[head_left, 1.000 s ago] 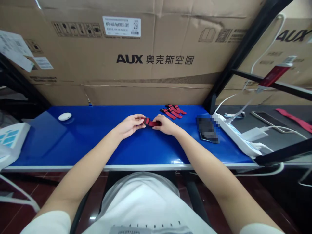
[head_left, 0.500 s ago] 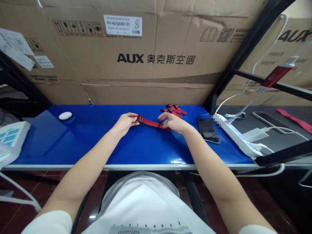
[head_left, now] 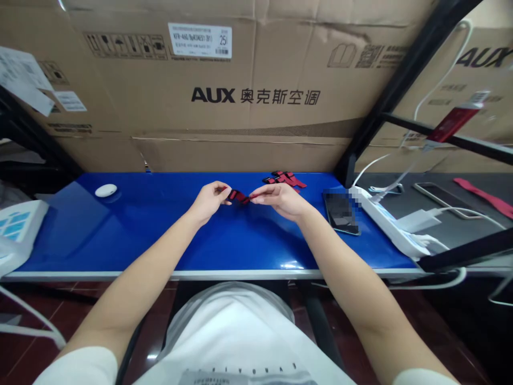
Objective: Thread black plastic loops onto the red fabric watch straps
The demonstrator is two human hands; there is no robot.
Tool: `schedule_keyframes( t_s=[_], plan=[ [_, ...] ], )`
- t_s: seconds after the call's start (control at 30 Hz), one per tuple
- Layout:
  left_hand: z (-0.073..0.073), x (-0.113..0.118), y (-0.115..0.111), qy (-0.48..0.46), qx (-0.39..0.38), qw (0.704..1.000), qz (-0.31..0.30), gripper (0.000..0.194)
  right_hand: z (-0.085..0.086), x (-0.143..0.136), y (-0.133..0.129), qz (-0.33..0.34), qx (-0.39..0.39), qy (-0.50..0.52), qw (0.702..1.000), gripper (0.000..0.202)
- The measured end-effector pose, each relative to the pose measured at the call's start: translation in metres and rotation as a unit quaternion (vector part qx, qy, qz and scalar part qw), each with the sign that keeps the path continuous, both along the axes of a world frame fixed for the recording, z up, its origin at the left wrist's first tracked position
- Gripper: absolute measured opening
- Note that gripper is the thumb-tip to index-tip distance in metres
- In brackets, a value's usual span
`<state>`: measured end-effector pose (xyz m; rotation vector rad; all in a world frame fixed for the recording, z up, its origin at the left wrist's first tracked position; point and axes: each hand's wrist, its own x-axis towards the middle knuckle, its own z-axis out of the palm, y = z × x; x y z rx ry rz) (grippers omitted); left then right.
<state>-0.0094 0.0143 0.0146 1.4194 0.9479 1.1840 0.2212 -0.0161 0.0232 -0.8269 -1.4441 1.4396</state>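
Note:
A short red strap with black buckles stretches between my two hands above the blue tabletop. My left hand pinches its left end near a black buckle. With thumb and fingers pressed together, my right hand grips the other end, just right of a second dark fitting. Part of the strap is hidden by my fingers. Just behind my right hand lies a small pile of similar red straps with black buckles.
A dark phone lies to the right, beside a white power strip with plugged cables. On the left are a round white object and a white device. A large cardboard box stands behind, near a black metal post.
My right hand has moved left towards my left hand and closed its fingers on the strap. The visible span of strap between the hands is shorter and bent.

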Motion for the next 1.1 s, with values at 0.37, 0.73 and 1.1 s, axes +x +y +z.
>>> schedule_keyframes(
  t_s=[0.37,0.73,1.1],
  plan=[
    [-0.006,0.024,-0.018,-0.012,0.088,0.994,-0.066,0.037,-0.013,-0.029,0.004,-0.081,0.070,-0.022,0.994,0.039],
    [-0.003,0.023,-0.019,-0.043,0.066,0.996,-0.033,0.039,-0.011,-0.037,-0.001,-0.130,0.114,-0.070,0.982,0.019],
    [-0.010,0.024,-0.018,-0.045,0.006,0.996,-0.070,0.036,-0.012,-0.034,0.003,-0.172,0.111,-0.085,0.975,0.028]
  ],
)
